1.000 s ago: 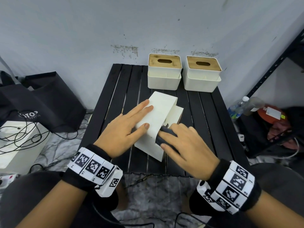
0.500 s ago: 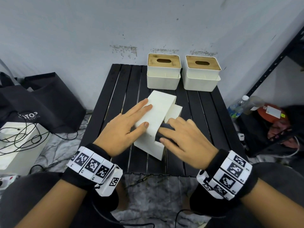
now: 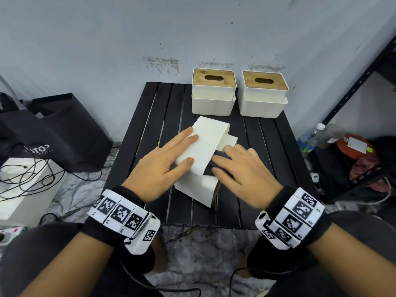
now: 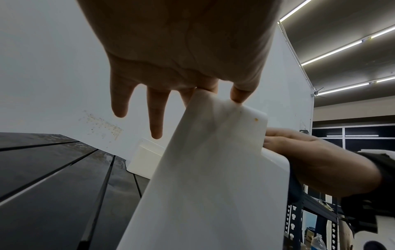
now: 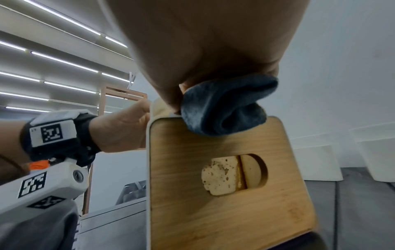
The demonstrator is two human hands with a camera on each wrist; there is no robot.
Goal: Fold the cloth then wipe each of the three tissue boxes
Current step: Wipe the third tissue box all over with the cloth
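Sliding farther along the tipped tissue box (image 3: 201, 151), the right hand (image 3: 242, 174) presses the dark cloth (image 3: 214, 166), fingers apparently curled round it. Left hand (image 3: 162, 166) stays flat, bracing the box.

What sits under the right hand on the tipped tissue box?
A folded dark cloth lies under the right hand, pressed against the tipped tissue box near its wooden lid. The fingers cover most of the cloth, so its full extent is hidden.
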